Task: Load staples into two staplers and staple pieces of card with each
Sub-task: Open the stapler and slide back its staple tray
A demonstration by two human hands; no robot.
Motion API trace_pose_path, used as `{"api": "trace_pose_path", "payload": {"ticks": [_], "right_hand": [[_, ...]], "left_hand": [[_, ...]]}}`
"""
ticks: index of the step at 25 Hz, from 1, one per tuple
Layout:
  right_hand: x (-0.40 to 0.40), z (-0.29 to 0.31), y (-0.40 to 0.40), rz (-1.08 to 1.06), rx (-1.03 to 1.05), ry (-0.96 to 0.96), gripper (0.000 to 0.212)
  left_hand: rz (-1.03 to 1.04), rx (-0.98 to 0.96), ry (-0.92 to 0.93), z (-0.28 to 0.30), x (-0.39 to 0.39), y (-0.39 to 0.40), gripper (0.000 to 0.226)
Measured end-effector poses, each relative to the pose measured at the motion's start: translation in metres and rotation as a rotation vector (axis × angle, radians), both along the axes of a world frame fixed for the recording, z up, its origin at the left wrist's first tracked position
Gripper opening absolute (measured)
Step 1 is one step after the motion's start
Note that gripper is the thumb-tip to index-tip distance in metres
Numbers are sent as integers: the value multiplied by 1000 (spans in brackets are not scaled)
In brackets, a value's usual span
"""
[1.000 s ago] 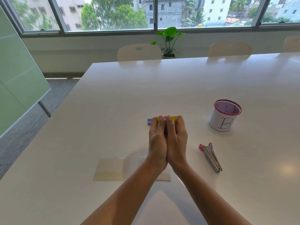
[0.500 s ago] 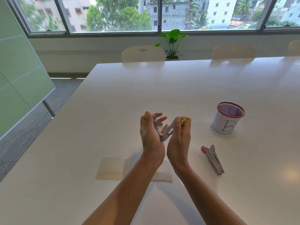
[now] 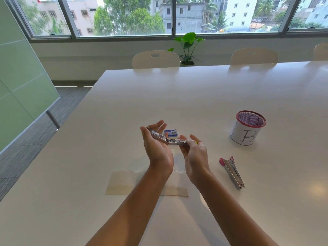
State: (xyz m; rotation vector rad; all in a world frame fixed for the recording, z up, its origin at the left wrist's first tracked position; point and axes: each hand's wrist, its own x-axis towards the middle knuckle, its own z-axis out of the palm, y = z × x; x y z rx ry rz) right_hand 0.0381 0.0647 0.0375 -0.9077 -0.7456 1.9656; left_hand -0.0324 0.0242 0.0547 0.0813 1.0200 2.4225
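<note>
So far I have only the first stapler opened: it is swung wide just above the middle of the frame, held off the table between both hands. My left hand cradles the upper arm across its palm with the fingers loosely spread rather than closed; my right hand pinches the other end between thumb and fingertips. Whether any staples already sit in the channel I cannot tell.

Just beyond the hands, the small blue staple box lies on the table, near the stapler. The second stapler, the one with red ends, lies closed and untouched at right of centre, apart from everything. Two pale pieces of card lie flat below the hands, partly hidden by my forearms, and they look unstapled as far as I can see. A mesh pot marked B stands at right.

I judge the task barely begun: loading both staplers and stapling the card are still ahead.
</note>
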Motion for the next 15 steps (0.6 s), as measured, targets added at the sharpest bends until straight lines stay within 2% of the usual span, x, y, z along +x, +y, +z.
{"api": "trace_pose_path", "payload": {"ticks": [3, 10, 15], "right_hand": [[5, 6, 7, 12, -15, 88, 25], [20, 15, 40, -59, 63, 109, 22], [29, 17, 59, -6, 147, 66, 19]], "left_hand": [[-17, 10, -62, -4, -3, -2, 43], [-141, -72, -175, -10, -14, -12, 24], [-388, -218, -88, -17, -17, -18, 25]]}}
